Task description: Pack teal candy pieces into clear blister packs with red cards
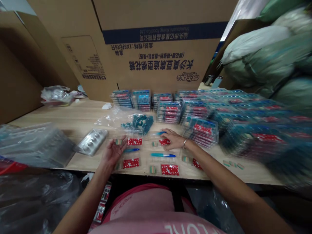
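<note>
My left hand (115, 151) is at the left end of a clear plastic tray (135, 136), its fingers curled around that end, beside a striped block (118, 142). This tray also holds a red patterned packet (135, 141). My right hand (173, 139), with a bracelet at the wrist, bends over the neighbouring tray, its fingertips closed at a blue pen (159, 133) and its thumb by a red packet (164, 142). Nearer me, another blue pen (163, 155) lies above a red packet (170, 169) and a striped block (152, 169). My right forearm partly covers a further tray.
Behind my hands is a clear bag of teal pieces (142, 123). Filled packs (169, 112) are stacked along the back and right. Empty moulded trays (36, 146) stand at left, near another tray (92, 141). Loose striped blocks (233, 164) lie right. A large carton (156, 65) walls the back.
</note>
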### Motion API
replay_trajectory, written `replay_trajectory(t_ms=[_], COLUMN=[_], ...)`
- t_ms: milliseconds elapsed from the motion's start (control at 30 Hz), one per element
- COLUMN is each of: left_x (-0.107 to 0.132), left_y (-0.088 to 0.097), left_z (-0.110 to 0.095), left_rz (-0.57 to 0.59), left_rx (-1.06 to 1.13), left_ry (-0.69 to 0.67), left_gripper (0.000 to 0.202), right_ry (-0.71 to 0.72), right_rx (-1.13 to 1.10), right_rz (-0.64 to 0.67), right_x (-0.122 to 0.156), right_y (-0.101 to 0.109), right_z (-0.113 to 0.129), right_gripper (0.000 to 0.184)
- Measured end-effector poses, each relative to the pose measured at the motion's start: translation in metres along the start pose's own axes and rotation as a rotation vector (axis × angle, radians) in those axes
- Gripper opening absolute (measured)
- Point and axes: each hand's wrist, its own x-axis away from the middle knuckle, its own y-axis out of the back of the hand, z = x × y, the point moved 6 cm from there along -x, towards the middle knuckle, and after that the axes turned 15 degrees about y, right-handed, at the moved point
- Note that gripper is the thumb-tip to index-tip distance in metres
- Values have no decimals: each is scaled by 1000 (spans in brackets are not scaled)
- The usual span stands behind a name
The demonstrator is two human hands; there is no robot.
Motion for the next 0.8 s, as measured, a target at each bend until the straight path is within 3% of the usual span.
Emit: replay_trajectory(t_ms=[133, 300, 433, 667, 800], left_x=[1, 4, 9, 14, 15], left_y=[-1, -5, -11, -29, -40], left_z=[1, 0, -7, -24, -25], left_rz=[-14, -23, -36, -22, -16], left_rx=[29, 59, 92, 151, 159], left_ry=[-4, -11, -50, -135, -142], left_gripper=[33, 31, 32, 30, 32], right_ry=[-58, -74, -54, 70, 107], right_rx=[35, -11, -172, -424, -461], right_rz=[18, -66, -95, -148, -163], right_x=[-4, -7, 1, 20, 21], right_y=[2, 11, 25, 81, 94], right_z=[-4, -13, -9, 26, 35], right_gripper=[65, 86, 75, 58, 52])
